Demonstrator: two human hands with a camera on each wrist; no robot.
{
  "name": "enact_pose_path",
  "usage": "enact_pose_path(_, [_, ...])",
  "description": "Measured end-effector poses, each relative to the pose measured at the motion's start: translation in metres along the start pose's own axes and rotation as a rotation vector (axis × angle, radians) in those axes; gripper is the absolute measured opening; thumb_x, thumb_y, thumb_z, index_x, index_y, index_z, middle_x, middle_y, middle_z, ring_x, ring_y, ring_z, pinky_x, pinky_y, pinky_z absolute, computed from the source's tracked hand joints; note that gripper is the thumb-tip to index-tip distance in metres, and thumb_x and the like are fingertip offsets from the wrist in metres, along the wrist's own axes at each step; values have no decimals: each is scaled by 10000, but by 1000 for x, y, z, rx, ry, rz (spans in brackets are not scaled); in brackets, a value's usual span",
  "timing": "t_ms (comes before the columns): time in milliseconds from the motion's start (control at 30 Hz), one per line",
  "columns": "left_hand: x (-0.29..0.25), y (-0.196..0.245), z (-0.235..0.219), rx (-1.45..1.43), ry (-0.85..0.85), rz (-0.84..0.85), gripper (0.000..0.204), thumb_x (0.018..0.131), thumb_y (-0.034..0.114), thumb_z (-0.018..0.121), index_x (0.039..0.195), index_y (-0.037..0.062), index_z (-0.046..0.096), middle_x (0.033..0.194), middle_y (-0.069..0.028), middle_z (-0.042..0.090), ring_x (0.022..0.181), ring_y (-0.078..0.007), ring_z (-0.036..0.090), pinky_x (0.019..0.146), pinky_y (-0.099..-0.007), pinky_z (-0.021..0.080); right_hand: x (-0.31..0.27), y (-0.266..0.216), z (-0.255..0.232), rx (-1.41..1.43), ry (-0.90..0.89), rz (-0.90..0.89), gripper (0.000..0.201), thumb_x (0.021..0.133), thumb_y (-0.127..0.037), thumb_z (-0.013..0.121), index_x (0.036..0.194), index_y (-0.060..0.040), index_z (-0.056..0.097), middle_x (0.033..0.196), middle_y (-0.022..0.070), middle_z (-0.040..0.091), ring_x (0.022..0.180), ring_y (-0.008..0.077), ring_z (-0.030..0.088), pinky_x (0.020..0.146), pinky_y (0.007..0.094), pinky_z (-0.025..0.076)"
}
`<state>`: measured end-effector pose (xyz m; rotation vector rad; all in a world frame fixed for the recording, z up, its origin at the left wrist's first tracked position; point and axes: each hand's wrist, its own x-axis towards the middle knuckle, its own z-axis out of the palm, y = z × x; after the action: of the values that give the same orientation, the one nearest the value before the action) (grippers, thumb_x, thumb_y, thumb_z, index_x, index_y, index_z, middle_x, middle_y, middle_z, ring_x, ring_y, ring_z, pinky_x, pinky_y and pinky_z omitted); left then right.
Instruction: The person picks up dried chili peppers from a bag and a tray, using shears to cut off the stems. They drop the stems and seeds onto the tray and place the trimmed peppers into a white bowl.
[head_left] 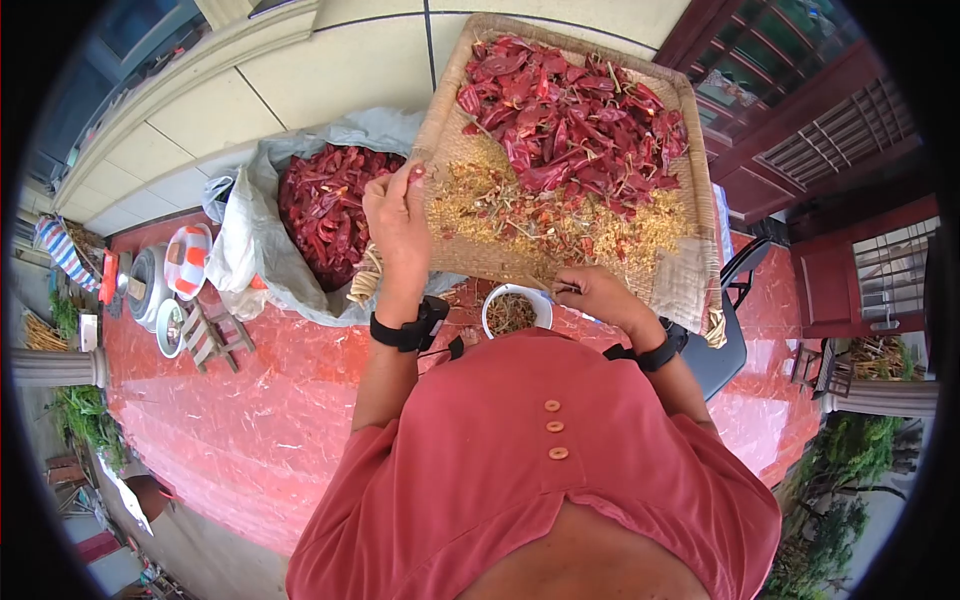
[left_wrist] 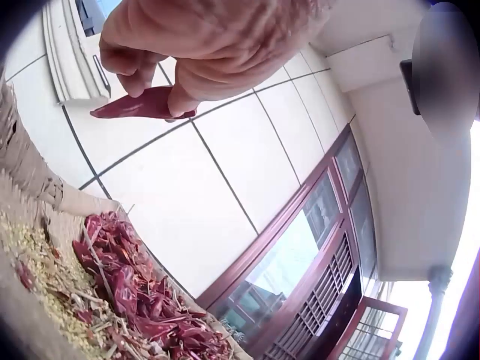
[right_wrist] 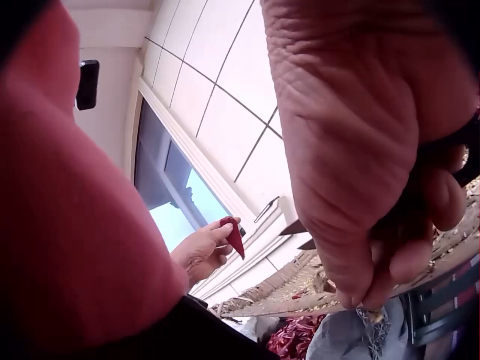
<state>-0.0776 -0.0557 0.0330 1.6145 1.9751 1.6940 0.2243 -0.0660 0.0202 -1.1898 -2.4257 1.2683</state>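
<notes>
My left hand [head_left: 397, 225] pinches one dried red pepper [left_wrist: 135, 105] between thumb and fingers, above the left rim of a woven tray [head_left: 445, 105]. The pepper [right_wrist: 235, 240] points downward in the right wrist view. Curled round the dark handles of scissors, my right hand [head_left: 605, 297] is at the tray's near edge; the scissor blades [right_wrist: 294, 228] stick out beside the palm, slightly apart, with nothing between them. A heap of red peppers [head_left: 580, 125] covers the tray's far part, and yellow seeds [head_left: 660, 220] and stem bits lie nearer.
An open sack [head_left: 250, 195] full of red peppers [head_left: 328, 215] stands left of the tray. Below the tray's near edge is a white bowl [head_left: 542, 308] of stems. A dark chair [head_left: 722, 355] is at the right, and a small wooden stool [head_left: 215, 338] at the left.
</notes>
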Motion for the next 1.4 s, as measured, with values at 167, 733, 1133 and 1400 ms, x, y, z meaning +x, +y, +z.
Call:
enact_pose_path(167, [30,-45,-18,292,231,6,422,877,102,638,1289,68,556,1162,-185,523,992,-313,553,879,-385,451,-4,9,6,-95,44,65,248,802,-190,686,1006,-60,633,888,147,675,827,323,658,731,397,510])
enact_pose_path(733, [-67,11,31,29,-753,96,263,869,147,590,1129,117,615,1075,-152,587,957,-376,609,812,-462,496,119,41,-91,-514,760,535,309,909,-357,550,1098,-119,608,1031,155,679,977,368,636,828,476,496])
enact_pose_path(1133, [-55,37,50,-174,-619,-5,269,880,99,606,1146,53,608,1047,-136,615,879,-294,627,798,-381,494,42,11,-70,865,1043,-57,131,938,-163,626,997,-50,659,660,-62,511,517,22,377,463,192,284])
enact_pose_path(1400, [-46,72,101,-290,-494,96,714,803,234,736,1367,-32,387,1241,-230,526,1206,-367,472,1035,-416,371,2,0,-66,1303,721,-158,197,930,-184,630,1057,-34,625,630,-37,447,464,52,352,437,211,270])
